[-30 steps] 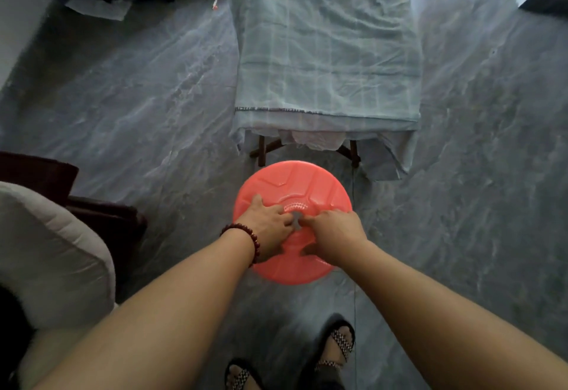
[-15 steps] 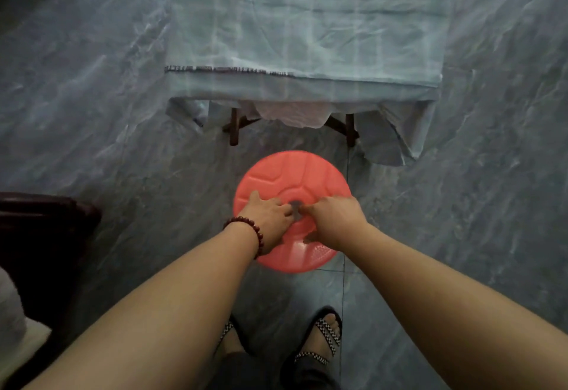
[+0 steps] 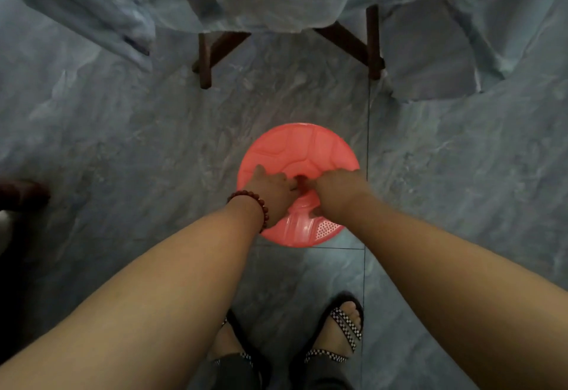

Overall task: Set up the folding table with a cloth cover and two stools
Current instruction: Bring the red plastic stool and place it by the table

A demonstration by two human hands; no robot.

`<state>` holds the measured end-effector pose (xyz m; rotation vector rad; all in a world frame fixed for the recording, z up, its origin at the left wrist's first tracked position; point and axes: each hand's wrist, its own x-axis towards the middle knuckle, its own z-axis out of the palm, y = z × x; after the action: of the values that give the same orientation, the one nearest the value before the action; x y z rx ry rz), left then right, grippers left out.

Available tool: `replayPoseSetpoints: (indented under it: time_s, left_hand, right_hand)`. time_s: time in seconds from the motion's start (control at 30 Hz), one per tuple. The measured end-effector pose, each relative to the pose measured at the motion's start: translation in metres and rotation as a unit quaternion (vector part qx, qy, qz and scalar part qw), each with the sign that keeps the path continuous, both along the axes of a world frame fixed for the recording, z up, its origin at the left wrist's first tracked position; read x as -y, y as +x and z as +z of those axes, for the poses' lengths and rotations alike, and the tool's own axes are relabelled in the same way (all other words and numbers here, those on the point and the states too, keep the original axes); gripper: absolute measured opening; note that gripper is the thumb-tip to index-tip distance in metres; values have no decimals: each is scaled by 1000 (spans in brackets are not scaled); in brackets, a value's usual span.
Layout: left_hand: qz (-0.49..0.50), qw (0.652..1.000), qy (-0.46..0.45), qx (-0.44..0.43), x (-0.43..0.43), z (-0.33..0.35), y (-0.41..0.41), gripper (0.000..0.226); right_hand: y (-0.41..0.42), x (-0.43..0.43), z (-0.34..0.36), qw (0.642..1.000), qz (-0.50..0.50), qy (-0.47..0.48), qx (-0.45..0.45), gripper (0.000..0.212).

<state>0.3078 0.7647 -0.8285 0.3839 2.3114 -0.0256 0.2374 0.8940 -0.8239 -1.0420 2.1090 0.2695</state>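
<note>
Coral-red plastic stool (image 3: 302, 150) — round seat, embossed panels beyond the grip — left hand (image 3: 272, 194) and right hand (image 3: 338, 190) hooked into its centre hole.

Both forearms (image 3: 172, 282) were bare up to the frame edge. A bracelet (image 3: 252, 202) of round, dark red beads circled the wrist of the left hand (image 3: 270, 188). The feet wore open-toed black sandals (image 3: 344, 326) with black-and-white chequered straps. Dark grey trouser legs (image 3: 227, 372) showed at the lower edge.
</note>
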Motion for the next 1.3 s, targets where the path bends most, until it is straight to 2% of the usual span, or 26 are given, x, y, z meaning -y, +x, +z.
replayPoseSetpoints:
  time_s: [0.1,0.23,0.27,0.37,0.4,0.43,0.53,0.63,0.7,1.03,1.3]
  left_hand:
    - [12,1000,18,13,-1,-10,9,57]
    - [39,998,48,-23,5,-12,8,44]
    - [61,995,65,-43,7,-11,7,38]
    - [140,962,105,-211,8,-13,3,22]
    - [193,947,96,-238,9,-14,2,32]
    - [250,941,73,-215,9,-14,1,49]
    - [380,920,15,-95,8,-20,0,95]
    - [457,886,62,-41,9,-26,2,108]
    - [485,869,95,-27,11,-28,3,110]
    - [402,912,76,-35,4,-22,9,105]
    - [376,922,79,-56,3,-10,11,99]
  right_hand:
    - [5,-2,-10,1000,-7,15,19,57]
    - [1,-10,-8,999,-17,-13,42,53]
    - [0,-13,-6,999,-25,-31,36,49]
    - [-3,-17,-6,990,-97,-99,-4,46]
    - [-3,-16,-7,983,-128,-133,-19,47]
    - [-3,-15,-9,974,-151,-167,-31,49]
    - [-3,-8,-15,964,-158,-208,-58,58]
    - [0,-2,-22,968,-192,-155,-44,89]
    - [3,0,-27,971,-212,-108,-25,99]
    - [36,-7,-23,957,-282,-61,-37,102]
    - [35,-8,-9,952,-291,-88,-17,95]
